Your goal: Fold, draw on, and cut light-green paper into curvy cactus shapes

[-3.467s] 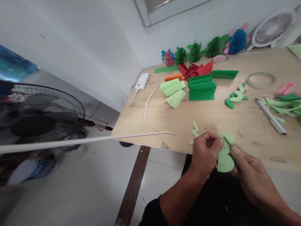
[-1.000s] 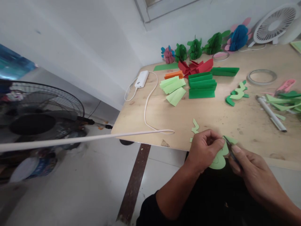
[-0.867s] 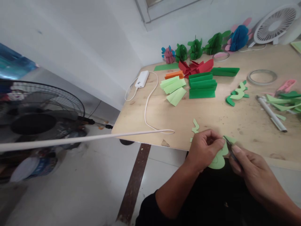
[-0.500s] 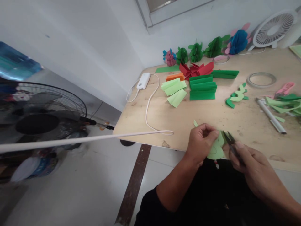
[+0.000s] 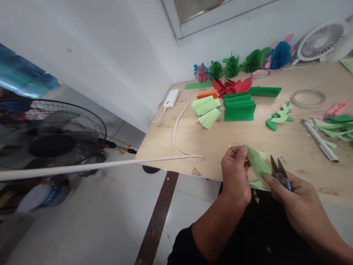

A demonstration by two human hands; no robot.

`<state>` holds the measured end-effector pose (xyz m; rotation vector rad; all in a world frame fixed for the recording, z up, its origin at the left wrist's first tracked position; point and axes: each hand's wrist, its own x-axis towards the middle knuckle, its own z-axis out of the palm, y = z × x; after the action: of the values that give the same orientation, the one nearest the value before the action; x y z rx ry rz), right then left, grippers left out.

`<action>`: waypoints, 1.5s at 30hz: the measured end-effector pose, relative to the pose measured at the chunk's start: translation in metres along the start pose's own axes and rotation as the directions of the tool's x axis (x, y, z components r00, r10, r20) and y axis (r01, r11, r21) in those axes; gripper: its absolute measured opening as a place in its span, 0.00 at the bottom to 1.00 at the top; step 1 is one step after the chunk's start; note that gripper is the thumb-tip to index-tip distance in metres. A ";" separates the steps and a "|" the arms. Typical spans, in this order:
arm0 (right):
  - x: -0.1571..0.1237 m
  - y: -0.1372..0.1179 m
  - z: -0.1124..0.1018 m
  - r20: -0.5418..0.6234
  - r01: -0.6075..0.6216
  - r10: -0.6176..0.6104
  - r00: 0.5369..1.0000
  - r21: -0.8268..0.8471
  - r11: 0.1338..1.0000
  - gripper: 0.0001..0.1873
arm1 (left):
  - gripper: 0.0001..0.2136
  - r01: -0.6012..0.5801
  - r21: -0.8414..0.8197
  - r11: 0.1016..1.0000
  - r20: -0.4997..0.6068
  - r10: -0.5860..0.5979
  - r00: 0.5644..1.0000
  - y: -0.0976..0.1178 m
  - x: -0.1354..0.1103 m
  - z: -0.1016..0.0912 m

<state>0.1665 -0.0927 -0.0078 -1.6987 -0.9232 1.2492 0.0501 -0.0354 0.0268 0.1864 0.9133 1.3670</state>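
My left hand (image 5: 235,173) pinches a light green paper cut-out (image 5: 257,163) by its top edge, just over the near edge of the wooden table (image 5: 193,136). My right hand (image 5: 292,193) grips small dark scissors (image 5: 279,168), blades apart and pointing up, right beside the paper. One right finger touches the cut-out's lower right side. A small green scrap lies under the paper at the table edge.
Folded light green (image 5: 207,108), dark green (image 5: 238,106), orange and red papers lie mid-table. A white power bank (image 5: 171,98) with its cable, green scraps (image 5: 278,117), a pen (image 5: 320,140), tape rings (image 5: 308,97), paper ornaments and a small fan (image 5: 321,40) stand behind. A floor fan (image 5: 52,136) is left.
The scissors came out of the cut and now point up with blades apart. My left hand lifted and turned the paper up over the table edge. The view shifted slightly.
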 end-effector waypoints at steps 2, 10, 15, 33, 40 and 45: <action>0.002 -0.004 -0.001 -0.018 -0.040 0.041 0.999 0.032 0.999 0.25 | 0.18 0.003 -0.004 1.000 0.004 -0.003 1.000 -0.001 -0.002 -0.001; 0.014 -0.025 -0.015 -0.132 0.020 -0.006 0.991 0.109 0.994 0.27 | 0.17 0.054 0.123 0.991 0.034 -0.058 0.998 0.000 -0.011 -0.011; 0.017 -0.026 -0.017 -0.069 0.026 -0.020 0.997 0.089 0.996 0.25 | 0.17 0.084 0.276 0.957 0.105 -0.117 0.988 -0.002 -0.015 -0.012; -0.022 -0.006 0.007 0.095 0.084 -0.110 0.989 0.243 0.966 0.29 | 0.12 -0.001 0.036 0.999 -0.032 0.002 0.999 -0.013 -0.020 0.004; -0.018 -0.014 0.011 0.084 0.093 -0.117 0.990 0.249 0.964 0.30 | 0.12 0.003 0.013 1.000 0.005 -0.003 1.000 -0.021 -0.022 0.003; -0.016 -0.014 0.011 0.091 0.096 -0.122 0.988 0.252 0.963 0.30 | 0.14 0.029 0.016 0.999 -0.009 -0.029 1.000 -0.015 -0.026 0.009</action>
<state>0.1507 -0.0993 0.0092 -1.3802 -0.8708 1.3301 0.0692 -0.0590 0.0353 0.1791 0.9309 1.3350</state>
